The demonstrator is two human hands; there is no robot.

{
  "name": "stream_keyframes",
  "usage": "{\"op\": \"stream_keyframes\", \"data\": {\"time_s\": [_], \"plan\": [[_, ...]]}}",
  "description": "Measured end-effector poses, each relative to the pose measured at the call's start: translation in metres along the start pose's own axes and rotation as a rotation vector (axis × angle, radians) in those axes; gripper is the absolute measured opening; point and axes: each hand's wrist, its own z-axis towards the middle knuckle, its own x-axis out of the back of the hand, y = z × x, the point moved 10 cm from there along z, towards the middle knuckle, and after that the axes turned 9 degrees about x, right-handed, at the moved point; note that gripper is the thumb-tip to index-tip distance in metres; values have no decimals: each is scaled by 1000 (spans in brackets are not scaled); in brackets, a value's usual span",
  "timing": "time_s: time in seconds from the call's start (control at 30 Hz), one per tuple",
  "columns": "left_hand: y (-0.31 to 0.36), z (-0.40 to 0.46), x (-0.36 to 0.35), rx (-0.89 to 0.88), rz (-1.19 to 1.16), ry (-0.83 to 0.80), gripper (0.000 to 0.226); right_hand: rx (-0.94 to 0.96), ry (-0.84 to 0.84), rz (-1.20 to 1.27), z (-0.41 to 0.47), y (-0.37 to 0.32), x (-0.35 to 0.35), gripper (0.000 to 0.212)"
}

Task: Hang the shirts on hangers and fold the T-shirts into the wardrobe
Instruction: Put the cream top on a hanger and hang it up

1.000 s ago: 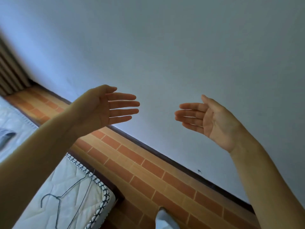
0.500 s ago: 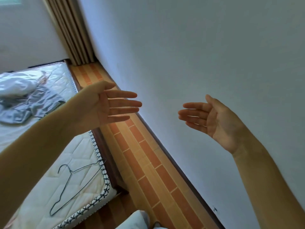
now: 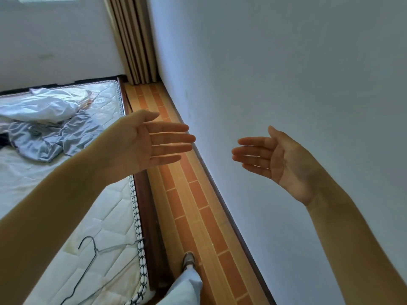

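My left hand (image 3: 152, 144) and my right hand (image 3: 277, 157) are raised in front of me, palms facing each other, fingers straight, both holding nothing. On the bare quilted mattress (image 3: 72, 212) at the left lies a heap of clothes: a white garment (image 3: 44, 105) on top and a light blue-grey shirt (image 3: 57, 137) beneath it. A thin wire hanger (image 3: 94, 258) lies on the mattress near its lower edge. No wardrobe is in view.
A narrow strip of orange brick-patterned floor (image 3: 193, 201) runs between the bed's dark wooden frame (image 3: 145, 194) and a white wall (image 3: 286, 73). Beige curtains (image 3: 134, 40) hang in the far corner. My leg and foot (image 3: 189, 263) stand on the floor.
The view has swung left and down, bringing the bed, the clothes heap and the curtains into sight. Both hands stay raised and spread with nothing in them.
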Motion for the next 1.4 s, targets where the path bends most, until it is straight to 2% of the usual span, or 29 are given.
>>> {"op": "stream_keyframes", "data": {"time_s": [0.27,0.43,0.7,0.9,1.1,1.4], "plan": [[94,64,87,-39,-22,95,48,39,-93,-45,149,-50,-42,55],[121,99,125,-16,-36,66,50,11,-151,-66,221,-55,-70,55],[152,161,215,-25,-187,211,48,-56,-284,-115,362,-51,-115,55],[235,238,258,-79,-179,301,49,-27,-350,-119,490,-84,-129,55],[324,318,283,-124,-54,346,49,22,-412,-110,608,-137,-150,54],[351,368,376,-118,-284,434,50,-75,-529,-144,734,-123,-213,54]]}}
